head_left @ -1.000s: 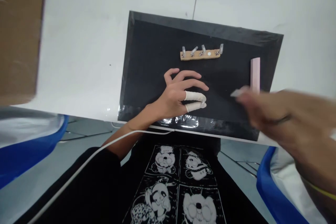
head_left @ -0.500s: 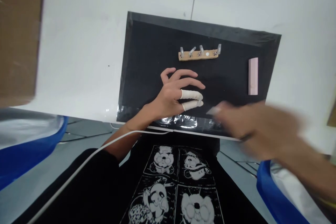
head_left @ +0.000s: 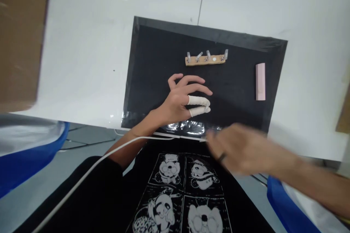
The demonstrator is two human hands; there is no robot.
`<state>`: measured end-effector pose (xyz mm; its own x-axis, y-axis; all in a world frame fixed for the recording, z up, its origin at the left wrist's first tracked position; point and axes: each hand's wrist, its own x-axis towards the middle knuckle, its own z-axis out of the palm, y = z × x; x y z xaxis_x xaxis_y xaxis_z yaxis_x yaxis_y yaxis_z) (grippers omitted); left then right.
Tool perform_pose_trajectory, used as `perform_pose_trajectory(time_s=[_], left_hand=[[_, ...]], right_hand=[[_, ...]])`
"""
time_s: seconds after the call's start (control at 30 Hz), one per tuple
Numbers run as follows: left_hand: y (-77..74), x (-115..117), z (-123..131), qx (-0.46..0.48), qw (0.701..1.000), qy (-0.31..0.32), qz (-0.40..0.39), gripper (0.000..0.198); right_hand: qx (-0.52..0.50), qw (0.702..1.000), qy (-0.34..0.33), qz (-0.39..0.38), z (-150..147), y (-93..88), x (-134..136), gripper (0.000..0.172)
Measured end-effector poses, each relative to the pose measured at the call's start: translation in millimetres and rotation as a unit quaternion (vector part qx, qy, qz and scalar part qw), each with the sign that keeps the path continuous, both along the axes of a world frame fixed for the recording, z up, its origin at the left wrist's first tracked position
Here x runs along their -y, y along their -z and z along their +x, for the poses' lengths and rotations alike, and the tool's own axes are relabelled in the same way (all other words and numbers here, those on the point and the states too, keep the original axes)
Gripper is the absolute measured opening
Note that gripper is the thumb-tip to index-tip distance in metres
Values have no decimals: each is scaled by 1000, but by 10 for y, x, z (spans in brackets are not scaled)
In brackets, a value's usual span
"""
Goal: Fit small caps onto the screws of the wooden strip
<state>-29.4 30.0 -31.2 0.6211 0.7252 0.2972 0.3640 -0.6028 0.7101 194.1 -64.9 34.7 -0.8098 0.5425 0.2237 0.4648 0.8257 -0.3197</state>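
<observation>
White finger cots cover the thumb and index finger of my left hand, which rests over the black mat. Those two fingertips pinch a small clear piece; the other fingers are spread. Smeared by motion, my right hand is at the mat's front edge, close to my shirt. A pale tip shows by its fingers, too blurred to name. Beyond my left hand lies a thin wooden strip with several clear upright pieces in small metal fittings and one white dot.
A pink bar lies on the mat's right side. The mat is taped to a white table. Brown cardboard stands at the left. A white cable runs over my left forearm. Blue-edged bags hang below the table.
My right hand has swung left and nearer to my body, from the mat's front right to its front edge. My left hand keeps its pinch in place.
</observation>
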Motion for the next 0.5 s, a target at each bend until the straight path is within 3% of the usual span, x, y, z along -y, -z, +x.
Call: perform_pose_trajectory(time_s=[0.07,0.23,0.37,0.5], left_hand=[[-6,-2,4,-11,1000,-3,-6,10],[-6,-4,5,-13,1000,-1,-12,9],[10,1,5,20,1000,2,16,10],[7,0,7,9,1000,-2,10,9]], right_hand=[[-11,999,-29,40,2,-41,-97,22],[-11,995,-13,93,34,-129,-305,36],[21,989,7,146,47,-174,-318,26],[-2,992,-20,122,-9,-185,-278,39]])
